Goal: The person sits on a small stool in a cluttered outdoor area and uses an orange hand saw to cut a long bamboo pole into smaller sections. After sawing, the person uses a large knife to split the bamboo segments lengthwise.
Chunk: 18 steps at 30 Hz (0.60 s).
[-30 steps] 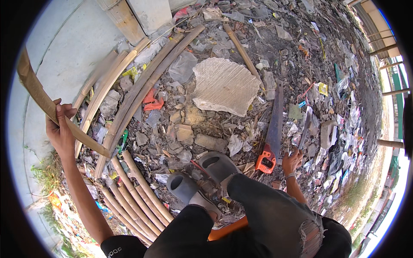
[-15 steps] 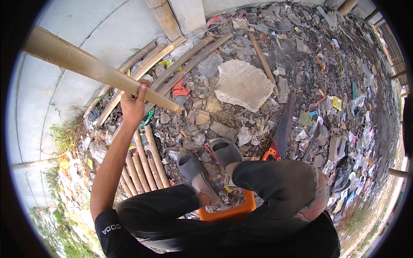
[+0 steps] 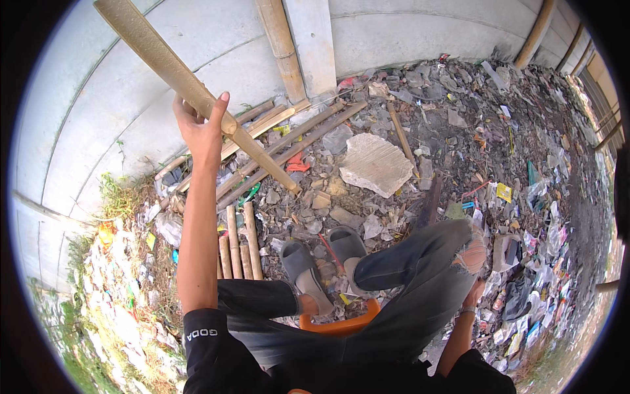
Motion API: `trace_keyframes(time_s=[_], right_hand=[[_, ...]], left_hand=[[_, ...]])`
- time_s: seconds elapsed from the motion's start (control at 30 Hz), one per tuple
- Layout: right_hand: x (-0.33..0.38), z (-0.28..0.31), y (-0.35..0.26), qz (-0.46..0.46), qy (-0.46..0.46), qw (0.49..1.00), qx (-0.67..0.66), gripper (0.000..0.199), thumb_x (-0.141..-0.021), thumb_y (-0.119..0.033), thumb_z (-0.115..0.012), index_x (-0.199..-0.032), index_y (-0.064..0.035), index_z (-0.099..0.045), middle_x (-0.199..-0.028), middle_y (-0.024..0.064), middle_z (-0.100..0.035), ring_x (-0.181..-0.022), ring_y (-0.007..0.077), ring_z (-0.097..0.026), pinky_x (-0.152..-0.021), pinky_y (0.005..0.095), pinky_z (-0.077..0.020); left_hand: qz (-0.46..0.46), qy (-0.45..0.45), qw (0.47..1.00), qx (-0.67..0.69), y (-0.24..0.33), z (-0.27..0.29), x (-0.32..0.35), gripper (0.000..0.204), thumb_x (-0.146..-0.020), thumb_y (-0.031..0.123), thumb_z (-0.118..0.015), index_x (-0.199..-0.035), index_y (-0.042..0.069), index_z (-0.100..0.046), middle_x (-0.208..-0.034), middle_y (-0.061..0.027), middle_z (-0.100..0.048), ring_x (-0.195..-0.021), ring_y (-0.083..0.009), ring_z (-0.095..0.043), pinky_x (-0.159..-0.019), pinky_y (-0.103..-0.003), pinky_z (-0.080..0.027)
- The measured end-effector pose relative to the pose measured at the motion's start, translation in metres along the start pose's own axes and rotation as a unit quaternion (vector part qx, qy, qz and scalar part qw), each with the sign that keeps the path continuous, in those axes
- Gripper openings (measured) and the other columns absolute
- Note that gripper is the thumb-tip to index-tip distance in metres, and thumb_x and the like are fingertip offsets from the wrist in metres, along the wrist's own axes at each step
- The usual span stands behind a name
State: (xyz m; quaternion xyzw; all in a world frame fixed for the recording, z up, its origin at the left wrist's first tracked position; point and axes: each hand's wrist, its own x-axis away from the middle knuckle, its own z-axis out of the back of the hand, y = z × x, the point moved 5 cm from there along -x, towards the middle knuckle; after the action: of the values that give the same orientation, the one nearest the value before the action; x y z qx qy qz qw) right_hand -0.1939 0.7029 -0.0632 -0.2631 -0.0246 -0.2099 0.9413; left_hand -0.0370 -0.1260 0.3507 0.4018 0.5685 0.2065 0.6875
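My left hand (image 3: 202, 126) is closed around a long split bamboo piece (image 3: 172, 71). The bamboo slants from the upper left down towards the ground, and its lower end is near the rubble in front of me. My right hand (image 3: 474, 293) is low beside my right knee, its fingers mostly hidden by the leg; whether it holds anything does not show. Beyond that knee, part of a saw's dark blade (image 3: 429, 205) shows, with its handle hidden. Ahead of my sandals lies a flat, rough stone slab (image 3: 375, 164).
Several bamboo strips (image 3: 293, 146) lie by the pale wall (image 3: 400, 33), near an upright bamboo pole (image 3: 281, 49). Shorter bamboo pieces (image 3: 252, 240) are left of my feet. An orange stool (image 3: 341, 324) is under me. Litter and rubble (image 3: 525, 197) cover the ground.
My left hand and the bamboo have risen, and the bamboo is steeper. My right forearm and hand have come into view at lower right. My right knee now covers the saw's orange handle.
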Motion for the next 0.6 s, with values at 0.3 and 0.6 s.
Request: trace_keyframes(time_s=[0.3,0.6], right_hand=[[0.137,0.193,-0.239,0.119,0.01,0.832,-0.541,0.024,-0.09,-0.019,-0.08,-0.099,-0.0084,-0.059,-0.073,-0.0029,-0.053,-0.06,0.0073,-0.047,-0.055,0.0251,-0.0399],[0.299,0.232,-0.484,0.349,-0.209,0.623,-0.668,0.033,-0.082,-0.012,-0.09,-0.101,0.0011,-0.065,-0.107,0.0138,-0.073,-0.076,0.0091,-0.066,-0.058,0.025,-0.0529]], left_hand=[[-0.05,-0.012,0.995,0.088,0.135,-0.004,-0.022,0.034,-0.113,0.028,-0.049,-0.127,-0.001,-0.058,-0.104,-0.012,-0.072,-0.092,-0.0181,-0.069,-0.082,-0.034,-0.057],[-0.069,-0.173,0.98,0.073,0.206,-0.054,0.107,0.033,-0.112,0.029,-0.053,-0.112,-0.002,-0.066,-0.091,-0.0102,-0.076,-0.084,-0.0158,-0.071,-0.079,-0.033,-0.056]])
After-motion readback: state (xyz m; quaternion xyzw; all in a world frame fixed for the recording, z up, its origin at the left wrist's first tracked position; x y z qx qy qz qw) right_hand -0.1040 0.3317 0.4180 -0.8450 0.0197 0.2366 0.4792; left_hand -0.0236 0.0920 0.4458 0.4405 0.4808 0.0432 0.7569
